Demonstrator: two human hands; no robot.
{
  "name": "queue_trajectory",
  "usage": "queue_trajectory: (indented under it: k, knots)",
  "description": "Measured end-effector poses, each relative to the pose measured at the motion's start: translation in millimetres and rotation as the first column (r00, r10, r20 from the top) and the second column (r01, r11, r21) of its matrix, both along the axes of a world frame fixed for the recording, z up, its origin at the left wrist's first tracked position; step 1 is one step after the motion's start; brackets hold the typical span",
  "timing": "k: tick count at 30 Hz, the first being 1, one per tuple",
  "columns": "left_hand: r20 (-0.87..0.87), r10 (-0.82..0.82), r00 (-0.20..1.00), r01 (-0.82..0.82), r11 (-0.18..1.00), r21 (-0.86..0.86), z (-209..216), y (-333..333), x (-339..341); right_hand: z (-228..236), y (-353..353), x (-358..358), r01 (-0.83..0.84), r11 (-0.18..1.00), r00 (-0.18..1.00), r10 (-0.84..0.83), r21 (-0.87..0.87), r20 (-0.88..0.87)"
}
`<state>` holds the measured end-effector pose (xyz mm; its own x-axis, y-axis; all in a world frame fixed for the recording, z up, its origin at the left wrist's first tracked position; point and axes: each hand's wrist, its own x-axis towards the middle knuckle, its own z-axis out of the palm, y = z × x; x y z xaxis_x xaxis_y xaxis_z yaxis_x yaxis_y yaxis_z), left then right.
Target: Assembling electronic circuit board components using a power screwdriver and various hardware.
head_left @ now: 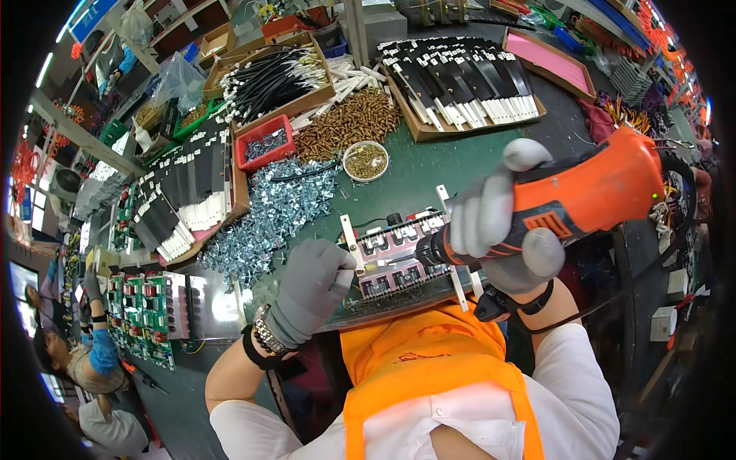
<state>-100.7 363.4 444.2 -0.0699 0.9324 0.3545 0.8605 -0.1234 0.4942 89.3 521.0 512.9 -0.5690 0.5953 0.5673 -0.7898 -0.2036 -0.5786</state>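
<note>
Drill [590, 184] is gripped in right hand [491, 218], left hand [310, 290] closed, near edge of bench [425, 165].

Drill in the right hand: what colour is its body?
Orange with black parts; the drill shows in the head view.

Circuit assembly [389, 282] before me on the table [429, 165], my left grip [310, 287] at its left end, driver [594, 188] in my right grip [491, 222], clip heap [268, 211] farther left, dish [366, 180] beyond the assembly, fastener pile [349, 123] behind the dish.

Left fingers [343, 277] bent, right fingers [491, 211] wrapped
</note>
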Motion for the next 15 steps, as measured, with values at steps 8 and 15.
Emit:
queue_trajectory:
  k: [8, 15]
  knots:
    - [-0.270, -0.024, 0.963, 0.026, 1.000, 0.007, -2.5, -0.6, 8.9, -1.5, -5.3, -0.5, 0.008, 0.998, 0.989, -0.017, 0.067, 0.144]
    - [-0.278, -0.058, 0.959, 0.063, 0.998, 0.010, -2.7, -0.9, 8.8, -5.9, -1.4, -8.7, -0.072, 0.995, 0.988, 0.060, 0.076, 0.144]
